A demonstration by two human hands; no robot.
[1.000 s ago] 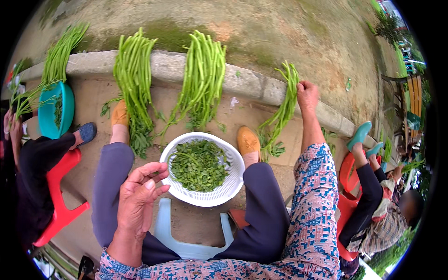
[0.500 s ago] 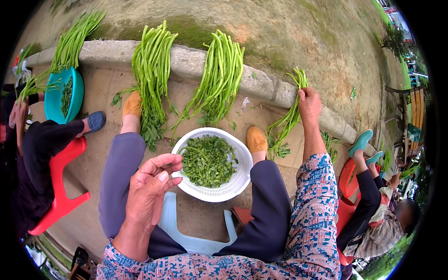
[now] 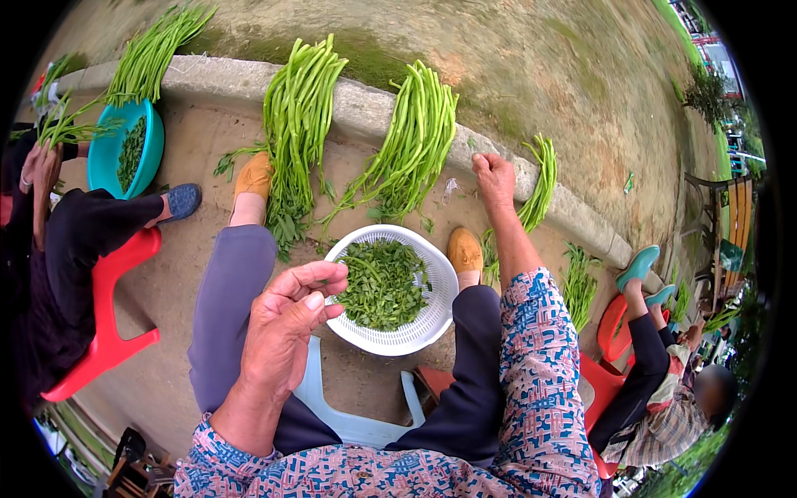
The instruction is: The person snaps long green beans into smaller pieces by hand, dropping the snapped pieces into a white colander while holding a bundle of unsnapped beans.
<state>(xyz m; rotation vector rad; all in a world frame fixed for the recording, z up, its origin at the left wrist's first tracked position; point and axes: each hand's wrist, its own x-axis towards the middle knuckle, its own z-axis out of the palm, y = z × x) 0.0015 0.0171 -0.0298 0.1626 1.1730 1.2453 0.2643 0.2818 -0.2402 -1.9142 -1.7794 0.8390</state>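
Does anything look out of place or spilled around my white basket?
One thing: a pale, crumpled scrap, perhaps plastic, lies on the ground beyond the white basket, near the right orange shoe. It looks like stray litter.

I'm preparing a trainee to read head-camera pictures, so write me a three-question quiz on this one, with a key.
1. True or false: leafy greens lie inside the white basket.
2. The bundles of stems straight ahead lie across: A, the red stool; B, the stone curb; C, the wooden bench.
3. Which is extended farther from the body, the left hand or the right hand?

Key: 1, true; 2, B; 3, the right hand.
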